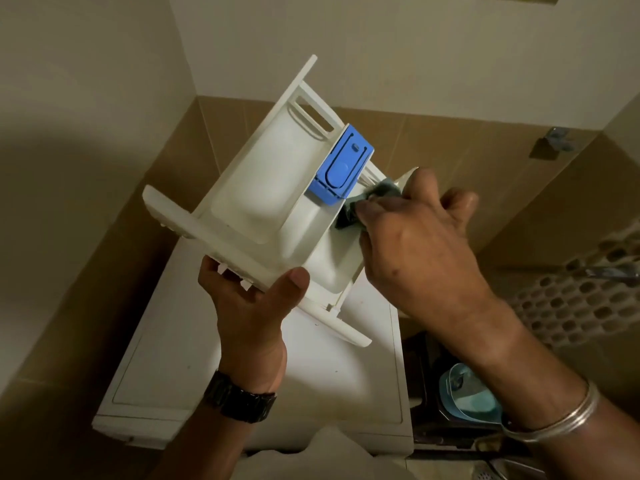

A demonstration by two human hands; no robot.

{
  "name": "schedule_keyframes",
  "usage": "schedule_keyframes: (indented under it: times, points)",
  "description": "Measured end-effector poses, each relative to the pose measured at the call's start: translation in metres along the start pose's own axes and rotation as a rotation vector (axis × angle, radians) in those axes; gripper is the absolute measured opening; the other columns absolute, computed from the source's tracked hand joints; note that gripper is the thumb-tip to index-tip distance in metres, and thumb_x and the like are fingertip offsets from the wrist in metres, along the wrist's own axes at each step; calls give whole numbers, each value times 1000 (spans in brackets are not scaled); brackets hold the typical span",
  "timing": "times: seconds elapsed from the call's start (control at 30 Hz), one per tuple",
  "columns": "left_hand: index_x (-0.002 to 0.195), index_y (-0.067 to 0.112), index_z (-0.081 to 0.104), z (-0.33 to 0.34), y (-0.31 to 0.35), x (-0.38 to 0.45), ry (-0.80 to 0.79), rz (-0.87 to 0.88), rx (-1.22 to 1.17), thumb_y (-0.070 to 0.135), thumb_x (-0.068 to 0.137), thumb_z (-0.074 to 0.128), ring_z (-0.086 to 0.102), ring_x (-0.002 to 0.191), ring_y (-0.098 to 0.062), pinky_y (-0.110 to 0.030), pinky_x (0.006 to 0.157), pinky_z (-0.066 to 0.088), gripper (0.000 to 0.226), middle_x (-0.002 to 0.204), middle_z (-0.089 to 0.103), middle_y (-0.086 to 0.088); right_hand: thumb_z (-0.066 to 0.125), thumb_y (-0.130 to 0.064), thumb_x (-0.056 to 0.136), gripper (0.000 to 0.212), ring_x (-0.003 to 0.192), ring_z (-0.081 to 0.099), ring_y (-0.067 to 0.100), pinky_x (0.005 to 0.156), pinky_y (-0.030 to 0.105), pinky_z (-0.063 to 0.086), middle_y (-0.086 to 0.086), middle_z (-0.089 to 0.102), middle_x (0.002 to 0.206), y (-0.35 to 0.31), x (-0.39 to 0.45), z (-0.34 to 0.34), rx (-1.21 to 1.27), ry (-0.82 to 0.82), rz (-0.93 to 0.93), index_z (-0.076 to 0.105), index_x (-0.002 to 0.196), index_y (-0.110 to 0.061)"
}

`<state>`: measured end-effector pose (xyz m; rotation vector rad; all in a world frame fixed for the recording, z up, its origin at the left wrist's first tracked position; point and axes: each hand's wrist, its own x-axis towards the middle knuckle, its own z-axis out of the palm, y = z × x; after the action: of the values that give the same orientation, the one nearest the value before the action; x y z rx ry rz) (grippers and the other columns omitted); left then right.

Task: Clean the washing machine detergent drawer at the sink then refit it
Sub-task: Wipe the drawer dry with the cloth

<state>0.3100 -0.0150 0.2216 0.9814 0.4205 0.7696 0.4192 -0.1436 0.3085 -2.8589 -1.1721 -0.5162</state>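
Detergent drawer (pixel 263 202) held tilted in the air above the washing machine (pixel 311 375), left hand (pixel 249 306) clamped on its front panel to steady it. Right hand (pixel 415 237) pinches a grey-blue cloth (pixel 367 199) against the side beside the blue insert (pixel 341 166), probably wiping or drying before refitting.

Head camera, close, downward over washing machine (pixel 249 368)

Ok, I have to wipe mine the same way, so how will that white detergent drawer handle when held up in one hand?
The detergent drawer looks like rigid moulded plastic, so it should keep its shape. The left hand alone grips it at its front panel end, so it is probably light for its size. Held that far out, it may twist as the right hand presses the cloth.
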Motion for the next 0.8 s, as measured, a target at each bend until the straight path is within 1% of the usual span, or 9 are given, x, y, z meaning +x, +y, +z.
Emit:
schedule_keyframes:
  times: [0.17,0.27,0.37,0.43,0.53,0.6,0.63,0.7,0.8]
  points:
    - [153,15,33,-9,-10,1,22,-12,60,32,48,97,64,127,-35,-49,92,57,124,148,56,-16,51,-15,93,12,93,29,18,75,39,17,-7,64,83,-7,-9,11,43,-113,-22,56,89,-25]
    - [152,17,34,-10,-14,-1,44,-28,48,28,50,91,66,124,-29,-46,91,58,117,145,59,-10,44,-20,91,14,89,26,15,73,38,16,-10,61,81,-19,-20,9,136,-191,-37,56,89,-27]
    - [151,14,37,-8,-16,-1,45,-59,-12,31,47,89,71,103,-13,-25,66,58,117,131,65,-3,47,-28,95,13,90,30,16,74,41,27,-11,57,78,-37,-31,5,305,-291,-67,59,91,-28]
    - [153,10,37,-6,-14,0,47,-76,-46,35,39,96,70,99,-14,-20,61,56,130,124,65,-6,49,-29,97,17,91,36,15,79,36,36,-10,58,77,-39,-35,4,506,-326,-11,65,95,-28]
    - [156,8,34,-5,-9,0,35,-83,-69,49,43,103,65,124,-34,-38,87,60,138,144,58,-21,56,-20,100,25,77,54,7,66,22,42,-6,68,70,-25,-29,1,935,-405,201,76,87,-26]
    - [157,9,32,-3,-9,0,10,-90,-86,48,47,102,60,132,-40,-55,96,58,135,150,54,-19,63,-16,99,23,68,63,4,65,20,50,-2,76,76,-14,-22,-4,1221,-438,431,81,86,-21]
    - [157,10,32,-1,-9,-1,-4,-100,-94,47,48,102,59,133,-40,-60,99,56,135,150,55,-17,65,-14,98,21,66,65,5,62,20,52,0,77,76,-11,-21,-6,1338,-405,546,82,87,-18]
    - [157,10,31,3,-10,-4,-15,-114,-99,41,47,103,58,134,-39,-68,101,52,135,150,55,-15,64,-13,99,23,54,57,7,50,19,43,1,70,66,-7,-19,-10,1455,-220,718,80,83,-11]
    - [154,11,33,3,-15,-10,-14,-83,-91,25,55,89,60,130,-36,-74,106,44,115,144,58,-14,56,-17,105,28,51,56,17,42,22,36,13,69,71,-7,-17,-17,1554,40,850,76,88,-10]
